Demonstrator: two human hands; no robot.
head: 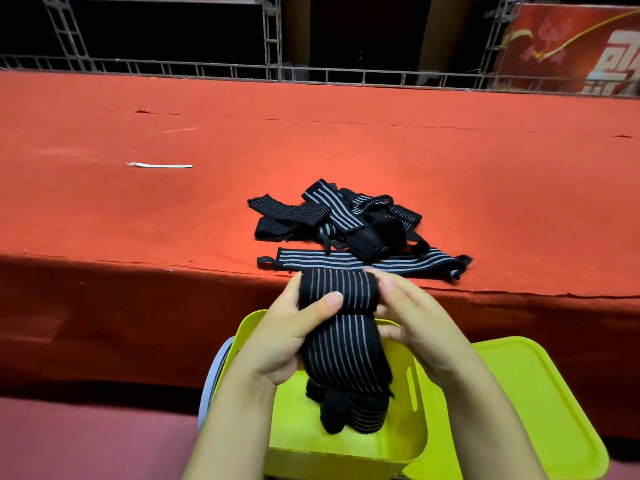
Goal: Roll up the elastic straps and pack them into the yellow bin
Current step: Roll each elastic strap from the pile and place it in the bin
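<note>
**Striped strap half rolled above the yellow bin**

Red felt carpet [173, 209] covers a long raised platform that fills the middle of the view, its front edge dropping away in a darker red face. Behind it, at twelve o'clock, runs a grey metal truss railing [270, 69] against a dark background, and at two o'clock stands a red printed banner [571, 46] with a yellow cable across it. A thin white strip [159, 165] lies alone on the carpet at ten o'clock.

Just past the centre, a loose heap of black elastic straps with grey stripes [346, 216] sits tangled on the carpet. One flat striped strap [363, 265] lies stretched along the platform edge, just in front of the heap.

Below that, both hands hold a partly rolled black strap with thin grey stripes [337, 292]. The left hand [284, 337] curls round the roll from the nine o'clock side, thumb pressed across its front. The right hand [415, 320] grips it from the three o'clock side, fingers bent against the roll's end. The unrolled tail of this strap hangs down toward six o'clock.

Directly under the hands stands an open yellow plastic bin [398, 455] with a slot handle in its wall. Finished black strap rolls [349, 410] already rest inside it. Beside the bin, at five o'clock, lies a flat yellow plastic lid [540, 410].
</note>
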